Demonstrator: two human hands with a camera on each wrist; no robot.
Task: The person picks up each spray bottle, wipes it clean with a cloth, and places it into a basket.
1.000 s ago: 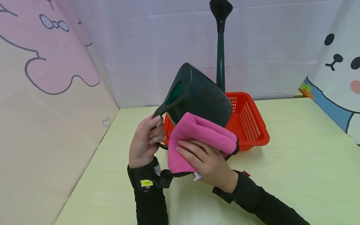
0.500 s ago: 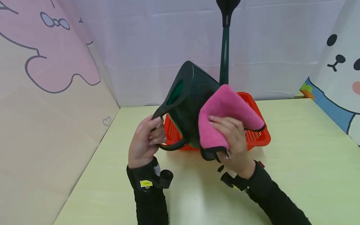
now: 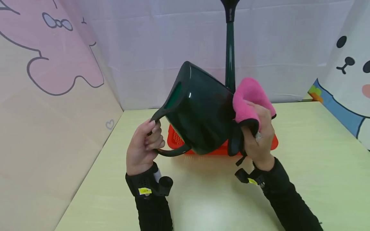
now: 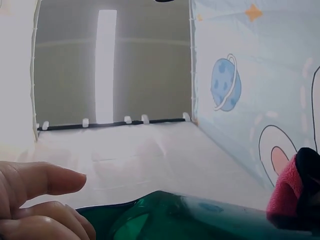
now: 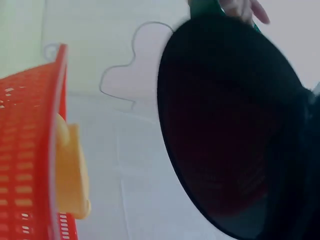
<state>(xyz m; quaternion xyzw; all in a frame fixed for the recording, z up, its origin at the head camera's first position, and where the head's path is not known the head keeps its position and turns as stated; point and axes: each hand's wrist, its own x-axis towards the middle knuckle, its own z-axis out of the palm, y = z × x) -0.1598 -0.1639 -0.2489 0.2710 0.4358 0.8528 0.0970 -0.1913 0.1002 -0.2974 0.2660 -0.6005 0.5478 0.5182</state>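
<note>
A dark green watering can (image 3: 202, 109) is held tilted in the air, its long spout (image 3: 230, 54) pointing up with a black rose at the tip. My left hand (image 3: 144, 144) grips its handle (image 3: 173, 151). At the can's bottom end, my right hand (image 3: 258, 138) holds a pink cloth (image 3: 251, 93) with black edging, bunched against the can. In the right wrist view the can's dark oval base (image 5: 225, 125) fills much of the picture. The left wrist view shows part of the left hand (image 4: 45, 200) beside the green can.
Behind the can stands a red perforated basket (image 3: 176, 138) on the pale table (image 3: 202, 199), mostly hidden in the head view. A yellow-orange object (image 5: 70, 170) sticks out of it in the right wrist view. Printed curtains (image 3: 162, 48) close off the back and sides.
My right hand has moved the pink cloth rightward and up, from the can's near side to its bottom end. The can has shifted slightly left with my left hand still gripping it.
</note>
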